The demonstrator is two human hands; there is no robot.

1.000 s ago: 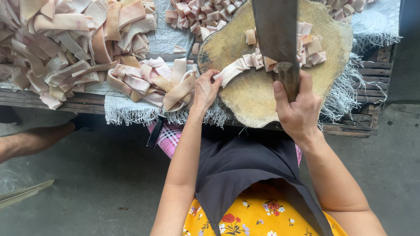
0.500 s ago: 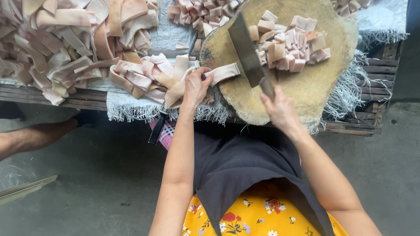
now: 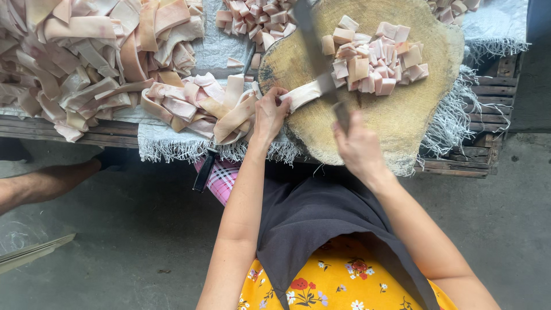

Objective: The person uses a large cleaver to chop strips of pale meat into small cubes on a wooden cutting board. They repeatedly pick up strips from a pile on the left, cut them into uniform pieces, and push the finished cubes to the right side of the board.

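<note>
My right hand (image 3: 360, 148) grips the handle of a large cleaver (image 3: 319, 57), its blade coming down across a pale pink meat strip (image 3: 307, 92) on the round wooden chopping block (image 3: 413, 115). My left hand (image 3: 268, 115) pins the near end of that strip at the block's left edge. A heap of cut meat cubes (image 3: 376, 60) lies on the block just right of the blade.
A big pile of long meat strips (image 3: 97, 57) covers the cloth-topped wooden bench (image 3: 74, 129) at left. More cubes (image 3: 255, 17) lie behind the block. Another person's arm (image 3: 40, 186) reaches in low at left. A dark knife handle (image 3: 204, 172) hangs off the bench edge.
The cleaver has swung from raised over the block down onto the strip, and the blade has shifted left. My left hand has fed the strip further onto the block.
</note>
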